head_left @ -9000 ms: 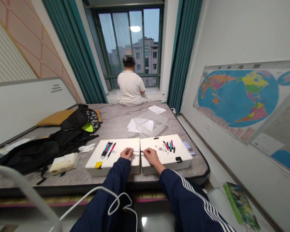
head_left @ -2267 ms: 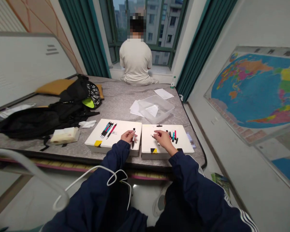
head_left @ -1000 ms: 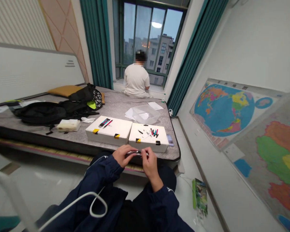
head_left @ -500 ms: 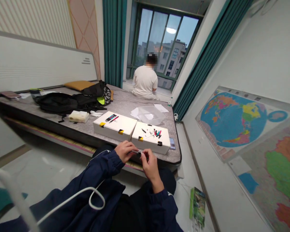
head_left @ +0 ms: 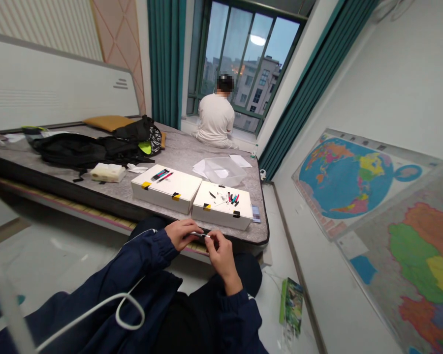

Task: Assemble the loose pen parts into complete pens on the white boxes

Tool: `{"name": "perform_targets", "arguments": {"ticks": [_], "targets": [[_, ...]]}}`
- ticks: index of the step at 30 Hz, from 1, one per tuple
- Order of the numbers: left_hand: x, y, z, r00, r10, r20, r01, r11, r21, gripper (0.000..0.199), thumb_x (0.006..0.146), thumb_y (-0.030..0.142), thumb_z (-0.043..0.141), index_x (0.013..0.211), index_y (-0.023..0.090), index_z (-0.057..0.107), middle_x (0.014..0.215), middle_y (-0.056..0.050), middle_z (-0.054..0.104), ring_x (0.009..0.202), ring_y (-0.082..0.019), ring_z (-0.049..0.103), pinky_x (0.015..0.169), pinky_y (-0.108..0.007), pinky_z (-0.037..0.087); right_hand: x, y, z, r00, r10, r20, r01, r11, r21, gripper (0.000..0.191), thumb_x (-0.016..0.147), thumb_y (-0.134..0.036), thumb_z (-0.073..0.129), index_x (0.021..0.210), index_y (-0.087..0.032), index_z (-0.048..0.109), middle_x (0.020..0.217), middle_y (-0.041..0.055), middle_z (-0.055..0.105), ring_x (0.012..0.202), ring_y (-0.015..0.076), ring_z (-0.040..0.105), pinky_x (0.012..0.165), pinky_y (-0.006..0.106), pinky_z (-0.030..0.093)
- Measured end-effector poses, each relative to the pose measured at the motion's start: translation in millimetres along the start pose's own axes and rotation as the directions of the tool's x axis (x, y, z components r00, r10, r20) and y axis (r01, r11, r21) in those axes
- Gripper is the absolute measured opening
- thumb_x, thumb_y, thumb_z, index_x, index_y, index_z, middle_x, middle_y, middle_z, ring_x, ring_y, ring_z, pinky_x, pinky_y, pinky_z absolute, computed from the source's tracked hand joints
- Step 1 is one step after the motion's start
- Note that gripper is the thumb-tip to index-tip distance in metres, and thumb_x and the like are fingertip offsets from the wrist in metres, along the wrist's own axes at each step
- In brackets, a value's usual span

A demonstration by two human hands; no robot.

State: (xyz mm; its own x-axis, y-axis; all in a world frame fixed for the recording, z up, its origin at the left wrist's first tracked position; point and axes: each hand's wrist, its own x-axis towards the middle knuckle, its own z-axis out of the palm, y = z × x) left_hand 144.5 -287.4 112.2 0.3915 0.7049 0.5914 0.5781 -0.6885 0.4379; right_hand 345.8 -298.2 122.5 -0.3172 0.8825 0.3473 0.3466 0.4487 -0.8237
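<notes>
From here, the left hand (head_left: 180,233) grips the pen (head_left: 198,234) at nine o'clock and the right hand (head_left: 221,253) pinches its three-o'clock end, seemingly for steadiness; small parts (head_left: 212,194) top the one-o'clock box (head_left: 221,221), perhaps for reach.

Seeing only part of the slim object (head_left: 200,235) between left hand (head_left: 182,234) and right hand (head_left: 221,253); finding the bits (head_left: 220,198) on the right-side box (head_left: 219,219) too tiny to identify.
</notes>
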Motion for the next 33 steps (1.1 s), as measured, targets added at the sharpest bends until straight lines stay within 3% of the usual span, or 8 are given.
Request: {"name": "perform_targets", "arguments": {"ticks": [3, 9, 16, 27, 33], "targets": [[-2, 5, 0.9, 1.0, 0.006, 0.011, -0.006, 0.999, -0.034, 0.023, 0.087, 0.023, 0.051, 0.103, 0.021, 0.068, 0.087, -0.007, 0.065, 0.081, -0.016, 0.061, 0.075, -0.025, 0.049, -4, 0, -3, 0.999, -0.034, 0.02, 0.034, 0.999, -0.011, 0.023, 0.093, -0.037, 0.041, 0.084, -0.022, 0.057, 0.062, -0.0006, 0.055, 0.058, 0.016, 0.054, 0.059, 0.025, 0.039], [-6, 6, 0.3, 0.999, 0.034, 0.03, -0.035, 0.999, 0.012, 0.024, 0.088, 0.022, 0.05, 0.103, 0.021, 0.068, 0.087, -0.007, 0.064, 0.081, -0.016, 0.06, 0.075, -0.027, 0.049, -5, 10, -2, 0.998, -0.013, 0.056, 0.019, 0.994, -0.107, 0.039, 0.095, -0.039, 0.036, 0.063, -0.021, 0.05, 0.055, -0.0004, 0.051, 0.055, 0.0145, 0.051, 0.057, 0.024, 0.035], [-9, 7, -1.8, 0.997, 0.053, 0.058, -0.054, 0.999, 0.006, 0.023, 0.087, 0.019, 0.051, 0.105, 0.02, 0.067, 0.089, -0.006, 0.064, 0.081, -0.015, 0.06, 0.074, -0.025, 0.049, -6, 4, -21, 0.988, -0.063, 0.143, 0.069, 0.997, -0.032, 0.019, 0.09, -0.036, 0.05, 0.089, -0.019, 0.058, 0.067, -0.0003, 0.058, 0.059, 0.013, 0.053, 0.055, 0.022, 0.037], [-12, 9, -2.3, 0.997, 0.044, 0.059, -0.046, 0.999, 0.021, 0.024, 0.087, 0.016, 0.052, 0.106, 0.02, 0.065, 0.09, -0.006, 0.064, 0.083, -0.014, 0.06, 0.075, -0.025, 0.048, -11, 2, -14, 0.985, -0.123, 0.121, 0.132, 0.989, -0.071, 0.013, 0.09, -0.027, 0.049, 0.089, -0.019, 0.059, 0.079, 0.003, 0.062, 0.072, 0.0156, 0.057, 0.064, 0.024, 0.041], [-13, 5, -0.1, 0.997, 0.068, 0.041, -0.071, 0.996, 0.059, 0.025, 0.088, 0.017, 0.051, 0.108, 0.02, 0.066, 0.09, -0.007, 0.064, 0.083, -0.015, 0.059, 0.074, -0.026, 0.049, -13, 5, -5, 0.995, -0.077, 0.066, 0.084, 0.991, -0.1, 0.016, 0.093, -0.027, 0.042, 0.087, -0.02, 0.056, 0.073, 0.0015, 0.059, 0.069, 0.0159, 0.056, 0.067, 0.025, 0.041]]}}
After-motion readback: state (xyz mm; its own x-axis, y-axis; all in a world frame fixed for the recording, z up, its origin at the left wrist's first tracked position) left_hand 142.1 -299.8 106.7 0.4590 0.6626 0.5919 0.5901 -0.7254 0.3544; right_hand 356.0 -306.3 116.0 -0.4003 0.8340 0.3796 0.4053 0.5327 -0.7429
